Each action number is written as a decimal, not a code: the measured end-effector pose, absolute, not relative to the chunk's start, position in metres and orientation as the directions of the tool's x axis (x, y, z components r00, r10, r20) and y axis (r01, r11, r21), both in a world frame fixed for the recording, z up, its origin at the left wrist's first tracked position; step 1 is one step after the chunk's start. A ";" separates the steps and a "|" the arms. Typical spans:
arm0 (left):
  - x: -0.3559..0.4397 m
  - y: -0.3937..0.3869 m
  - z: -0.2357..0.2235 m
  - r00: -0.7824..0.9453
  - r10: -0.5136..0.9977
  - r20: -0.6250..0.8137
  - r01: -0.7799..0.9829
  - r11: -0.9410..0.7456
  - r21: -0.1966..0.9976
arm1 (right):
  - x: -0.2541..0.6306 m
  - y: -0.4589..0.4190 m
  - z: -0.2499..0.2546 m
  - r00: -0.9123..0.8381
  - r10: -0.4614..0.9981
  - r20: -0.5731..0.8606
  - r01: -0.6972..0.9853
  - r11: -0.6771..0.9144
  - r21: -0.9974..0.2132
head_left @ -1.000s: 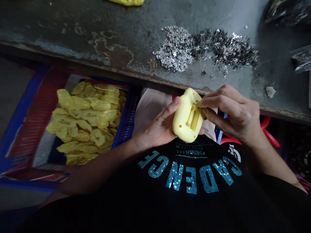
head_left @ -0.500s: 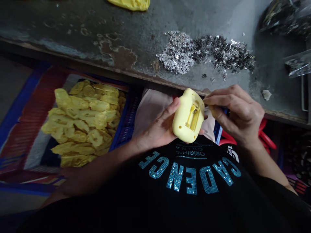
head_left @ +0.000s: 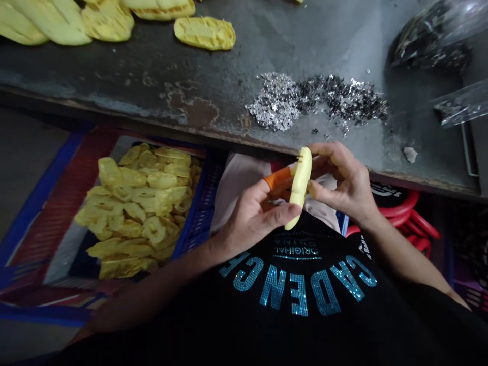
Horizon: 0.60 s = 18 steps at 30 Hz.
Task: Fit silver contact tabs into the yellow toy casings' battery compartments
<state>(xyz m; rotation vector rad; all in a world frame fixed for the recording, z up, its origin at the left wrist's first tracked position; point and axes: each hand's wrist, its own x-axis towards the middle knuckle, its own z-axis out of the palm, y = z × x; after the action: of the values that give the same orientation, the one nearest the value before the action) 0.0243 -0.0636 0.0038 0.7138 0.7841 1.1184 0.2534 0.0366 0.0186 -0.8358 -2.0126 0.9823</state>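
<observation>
A pale yellow plastic battery-case shell (head_left: 298, 195) is held up edge-on in front of my chest, near the bench edge. My left hand (head_left: 253, 216) grips it from the left, thumb on the near face, with an orange finger cot (head_left: 277, 178) on one finger behind. On the other side, my right hand (head_left: 345, 180) has its fingertips at the upper end and its thumb against the right face. The battery compartment is turned out of sight. Small silvery metal contacts (head_left: 276, 104) lie heaped on the bench beyond my hands, merging into a darker heap of metal pieces (head_left: 341, 99).
The grey metal bench (head_left: 148, 104) has a worn front edge. Yellow shells (head_left: 107, 20) lie along its back left. Below left, a blue crate (head_left: 192, 216) holds many yellow shells (head_left: 133, 203). Plastic bags of metal parts (head_left: 430, 51) sit at right, above red rings (head_left: 407, 208).
The shell has turned from showing its battery compartment to edge-on. My right hand has moved left onto it. The view has shifted, bringing more yellow shells on the bench into sight.
</observation>
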 end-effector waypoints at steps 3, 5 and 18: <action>0.017 -0.065 0.007 0.250 0.930 -0.270 -0.439 0.358 0.824 | 0.250 0.034 0.007 -0.445 0.812 0.377 0.245 0.516 -0.821; 0.015 -0.063 0.008 0.213 0.935 -0.285 -0.414 0.350 0.840 | 0.248 0.034 0.003 -0.426 0.814 0.394 0.280 0.533 -0.798; -0.009 -0.035 -0.018 0.194 0.942 -0.274 -0.672 0.331 0.663 | 0.222 0.078 0.011 -0.674 0.657 0.337 0.240 0.627 -0.741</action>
<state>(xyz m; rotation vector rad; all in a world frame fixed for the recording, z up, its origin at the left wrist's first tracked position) -0.0093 -0.0348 -0.0177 0.4463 0.7265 1.1853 0.2223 0.0780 0.0115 -0.7003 -2.2471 0.9049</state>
